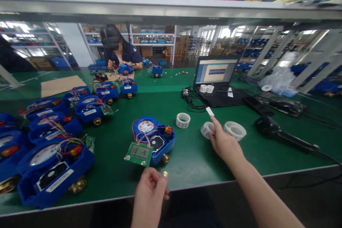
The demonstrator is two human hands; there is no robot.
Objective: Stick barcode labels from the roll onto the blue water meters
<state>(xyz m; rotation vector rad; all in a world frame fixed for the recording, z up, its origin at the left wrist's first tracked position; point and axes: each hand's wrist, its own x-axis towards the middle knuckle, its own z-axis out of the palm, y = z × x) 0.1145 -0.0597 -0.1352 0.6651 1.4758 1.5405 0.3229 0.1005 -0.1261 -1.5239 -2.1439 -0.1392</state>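
Note:
My right hand [226, 142] reaches over the table, with thumb and fingers at a roll of white labels [206, 130]. A single small white label [210, 111] sits at the tip of its index finger. My left hand [152, 187] is closed at the table's front edge. A small yellowish piece [165, 174] shows at its thumb tip, too small to name. Just beyond it is an open blue water meter [162, 149] with coloured wires and a brass fitting. Its green circuit board [139, 154], with a lit-off grey display showing digits, hangs at the front left.
Several open blue meters [56, 171] crowd the left side. Label rolls [183, 120] and a larger roll [235, 130] flank my right hand. A laptop [216, 74], a black barcode scanner [280, 131] and cables lie right. A person [121, 51] works opposite, below an overhead shelf [171, 5].

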